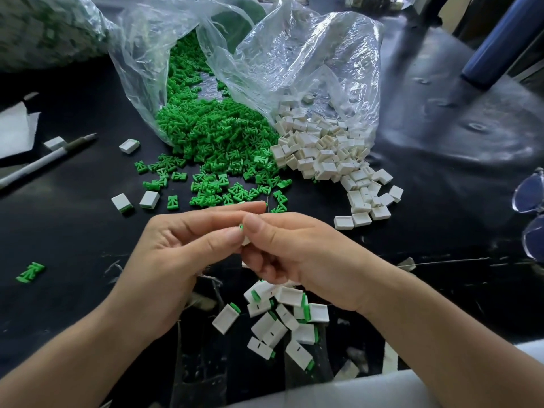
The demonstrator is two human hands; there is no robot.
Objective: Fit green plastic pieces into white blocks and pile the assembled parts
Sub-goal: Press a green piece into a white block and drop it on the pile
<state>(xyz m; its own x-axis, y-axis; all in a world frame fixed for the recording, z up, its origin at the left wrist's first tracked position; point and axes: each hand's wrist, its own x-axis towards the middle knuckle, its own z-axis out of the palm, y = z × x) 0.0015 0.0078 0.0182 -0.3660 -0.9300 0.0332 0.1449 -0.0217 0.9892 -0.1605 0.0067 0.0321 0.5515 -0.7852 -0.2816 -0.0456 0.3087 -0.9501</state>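
1. The left hand (188, 245) and right hand (300, 251) meet above the black table (73, 231), just in front of the loose stock.
2. Both hands pinch one white block (245, 241) between them. A green piece (241, 227) shows at the block's upper edge; how far it is seated cannot be told, because the thumbs cover most of the part.
3. Left hand: the thumb presses against the block and the forefinger reaches across above it. The remaining fingers are curled beneath.
4. Right hand: the thumb lies over the top of the block and the fingers are curled narrowly under it.
5. The green pieces (217, 136) spill from a clear bag (141, 54) onto the table, beyond the hands.
6. The loose white blocks (321, 154) spill from a second clear bag (309, 54), touching the right side of the green heap.
7. The assembled parts (282, 319) lie in a loose pile below the right hand, near the table edge. Each shows a white body with a green end.
8. Three stray assembled parts (149, 199) lie to the left of the green heap.
9. One stray green piece (30, 272) lies well apart at the far left.
10. A pen (44, 160) lies at the left, beside a sheet of white paper (14, 131).
11. Eyeglasses (530, 207) rest at the right edge.
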